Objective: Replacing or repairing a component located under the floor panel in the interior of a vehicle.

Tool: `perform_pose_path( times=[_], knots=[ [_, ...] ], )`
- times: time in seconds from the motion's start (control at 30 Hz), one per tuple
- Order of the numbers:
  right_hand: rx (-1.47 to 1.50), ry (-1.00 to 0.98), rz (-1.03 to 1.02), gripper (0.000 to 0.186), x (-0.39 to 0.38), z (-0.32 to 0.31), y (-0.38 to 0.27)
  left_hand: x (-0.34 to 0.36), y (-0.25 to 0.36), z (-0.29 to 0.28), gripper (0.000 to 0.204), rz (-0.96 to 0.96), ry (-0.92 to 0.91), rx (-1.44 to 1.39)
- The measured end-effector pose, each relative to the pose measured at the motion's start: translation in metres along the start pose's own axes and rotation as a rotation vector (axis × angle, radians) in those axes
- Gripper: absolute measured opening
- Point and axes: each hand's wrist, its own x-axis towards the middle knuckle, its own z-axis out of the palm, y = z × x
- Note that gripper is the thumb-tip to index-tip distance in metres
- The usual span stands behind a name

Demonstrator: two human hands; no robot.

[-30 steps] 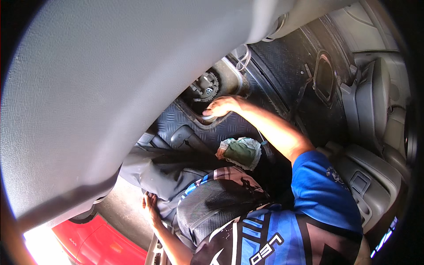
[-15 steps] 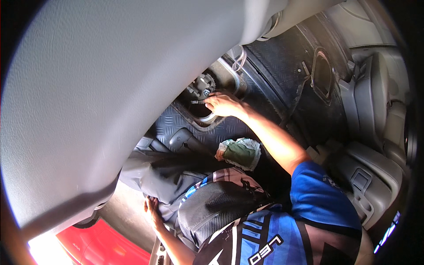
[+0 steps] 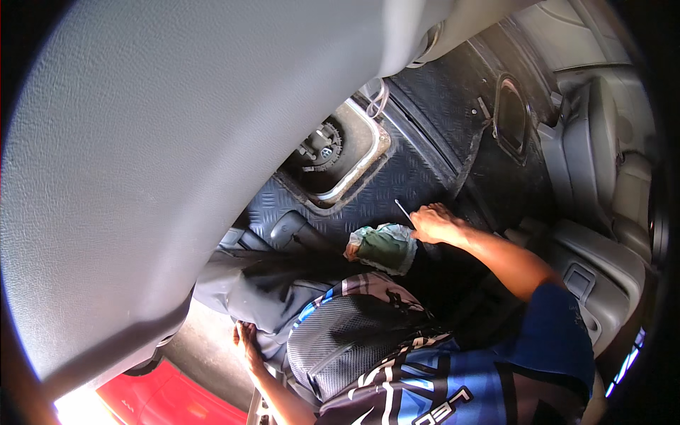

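My right hand (image 3: 435,224) is closed around a thin metal-shafted tool (image 3: 402,207), whose shaft points toward the floor opening; its other end is hidden in the fist. A crumpled pale green cloth-like bundle (image 3: 386,246) lies just left of this hand. Farther off, a round black ridged cap with fittings (image 3: 327,150) sits inside the opening, which has a pale metal rim (image 3: 365,168). Low at the left, my left hand (image 3: 244,336) rests against my grey-trousered leg with curled fingers; what they hold, if anything, is hidden.
A large grey padded panel (image 3: 177,142) fills the left and overhangs part of the opening. Dark textured matting (image 3: 407,177) covers the floor. Grey seats (image 3: 595,156) stand at the right, and a second framed floor opening (image 3: 511,117) lies at the upper right. Something red (image 3: 170,397) shows at the lower left.
My right hand has left the cap in the floor opening and moved right and nearer, where the thin tool now shows in it. My left hand has stayed in place.
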Motion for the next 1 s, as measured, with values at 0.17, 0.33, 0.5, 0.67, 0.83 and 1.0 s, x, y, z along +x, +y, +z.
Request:
perform_pose_path(
  times=[0.17, 0.33, 0.5, 0.67, 0.83, 1.0],
  knots=[
    [0.044, 0.249, -0.172, 0.055, 0.01, 0.0, -0.005, -0.003, 0.002, -0.003, 0.033, 0.004, 0.021, 0.014],
    [-0.206, 0.719, -0.432, 0.051, 0.046, -0.032, -0.014, -0.003, -0.004, -0.005, 0.034, 0.009, 0.026, -0.017],
    [0.248, 0.737, -0.406, 0.052, 0.066, -0.04, -0.036, -0.01, 0.001, -0.007, 0.035, 0.017, -0.023, 0.048],
    [0.916, 0.617, -0.14, 0.048, 0.054, -0.062, -0.047, -0.017, 0.003, -0.001, 0.033, 0.018, 0.01, 0.059],
    [1.689, 0.193, -0.453, 0.046, 0.027, -0.084, -0.031, -0.002, -0.007, -0.022, 0.032, 0.031, -0.051, 0.101],
    [1.849, -0.05, -0.417, 0.042, 0.027, -0.095, -0.017, -0.002, -0.01, -0.014, 0.032, 0.029, -0.045, 0.082]
  ],
)
